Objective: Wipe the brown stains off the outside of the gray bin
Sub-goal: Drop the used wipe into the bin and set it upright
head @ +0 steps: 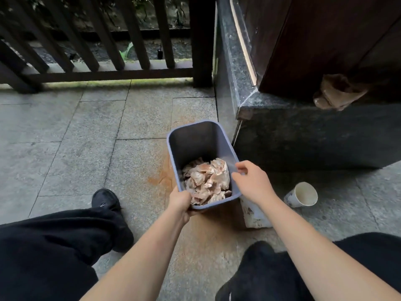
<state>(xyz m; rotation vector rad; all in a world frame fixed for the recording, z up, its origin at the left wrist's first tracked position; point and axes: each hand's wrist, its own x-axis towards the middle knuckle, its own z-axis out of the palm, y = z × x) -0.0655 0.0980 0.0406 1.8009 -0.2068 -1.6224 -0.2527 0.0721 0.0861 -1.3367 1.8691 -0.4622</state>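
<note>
Head view: I note the gray bin [202, 146] at centre frame, standing on the stone floor [76, 137] and holding crumpled stained paper [207, 181]. Left hand [181, 202] grips its near rim. Right hand [251, 181] hovers over the right rim, grip loosely spread. A paper cup [302, 194] lies lower right.

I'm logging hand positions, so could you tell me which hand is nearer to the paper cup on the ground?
Right. The right hand sits at the gray bin's right rim, with the paper cup off to its right. The left hand grips the bin's near rim, farther away.
</note>
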